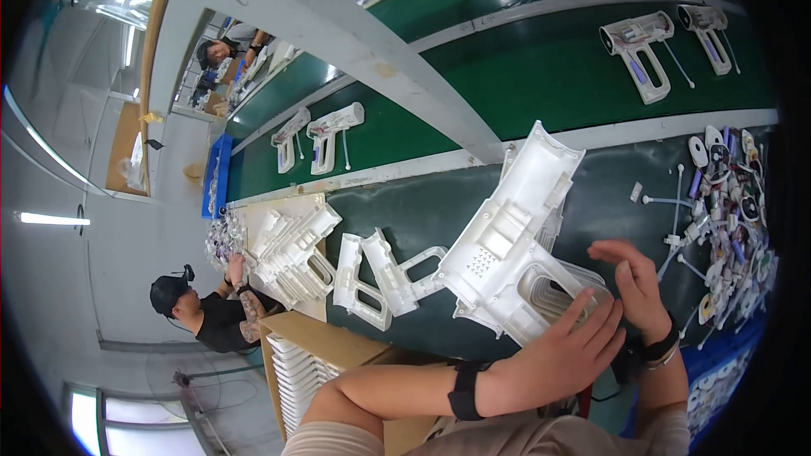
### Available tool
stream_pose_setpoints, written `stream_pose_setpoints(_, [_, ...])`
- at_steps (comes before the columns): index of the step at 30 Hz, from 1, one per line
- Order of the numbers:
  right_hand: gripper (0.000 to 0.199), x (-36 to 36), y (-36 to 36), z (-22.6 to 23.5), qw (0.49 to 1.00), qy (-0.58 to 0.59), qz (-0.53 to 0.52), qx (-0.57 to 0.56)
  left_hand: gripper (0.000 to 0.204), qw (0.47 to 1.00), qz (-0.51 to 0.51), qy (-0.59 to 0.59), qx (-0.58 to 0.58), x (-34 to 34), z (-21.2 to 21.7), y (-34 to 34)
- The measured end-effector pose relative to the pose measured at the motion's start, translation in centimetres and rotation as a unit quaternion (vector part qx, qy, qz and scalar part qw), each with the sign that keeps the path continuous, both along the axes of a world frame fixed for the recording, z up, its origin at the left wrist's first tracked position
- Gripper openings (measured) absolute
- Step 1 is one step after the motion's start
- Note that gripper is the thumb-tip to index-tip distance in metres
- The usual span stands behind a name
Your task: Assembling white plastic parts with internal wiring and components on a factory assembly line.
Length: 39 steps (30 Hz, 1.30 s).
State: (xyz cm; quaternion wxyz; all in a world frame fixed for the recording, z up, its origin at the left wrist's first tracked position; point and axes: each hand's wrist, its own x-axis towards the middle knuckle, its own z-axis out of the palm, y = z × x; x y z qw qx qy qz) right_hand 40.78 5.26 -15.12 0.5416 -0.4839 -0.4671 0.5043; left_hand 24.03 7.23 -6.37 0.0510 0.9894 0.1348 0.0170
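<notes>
In front of me a stack of white plastic pistol-shaped housing halves [498,245] lies on the dark green bench, hollow inside facing up. My left hand [562,355] reaches across to the grip end of this stack. Its fingers are stretched out and lie against or just over the grip; exact contact is hard to tell. Close by on the right, my right hand [638,287] is raised at the stack's side, fingers extended and thumb apart, with nothing visible in it. Two loose housing halves [384,274] rest to the left of the stack.
A pile of small parts with wires and white rods [718,236] covers the bench's right side. Assembled units [638,55] sit on the green conveyor behind. At left are more stacked housings [291,253], a cardboard box [338,342] of white parts and a co-worker [215,312]. A beam [380,59] crosses overhead.
</notes>
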Motion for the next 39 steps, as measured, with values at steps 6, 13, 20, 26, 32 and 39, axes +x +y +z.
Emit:
stream_pose_setpoints(6, [0.056, 2.0, 0.4, 0.5, 0.999, -0.049, -0.003, -0.023, 0.062, 0.989, 0.113, -0.077, -0.051, -4.6, 3.7, 6.5])
stream_pose_setpoints(13, [0.061, 10.7, 16.1, 8.2, 0.850, -0.483, -0.200, 0.057, 0.055, 0.981, 0.191, 0.015, -0.027, -9.5, 2.2, 6.2])
stream_pose_setpoints(20, [0.060, 21.3, 29.5, 9.9, 0.805, -0.568, -0.119, -0.126, 0.053, 0.980, 0.193, 0.001, -0.050, -7.1, 2.2, 5.8])
stream_pose_setpoints(26, [0.057, 20.7, 35.0, 11.4, 0.803, -0.570, -0.114, -0.127, 0.053, 0.978, 0.193, -0.048, -0.066, -6.4, 2.8, 6.1])
stream_pose_setpoints(32, [0.045, 18.2, 35.7, 8.6, 0.702, -0.710, 0.000, -0.053, 0.058, 0.971, 0.227, -0.031, -0.070, -8.3, 1.8, 6.0])
stream_pose_setpoints(39, [0.036, 12.9, 15.6, 5.3, 0.866, -0.412, 0.280, -0.047, 0.049, 0.952, 0.255, -0.153, -0.076, -8.3, 0.9, 6.2])
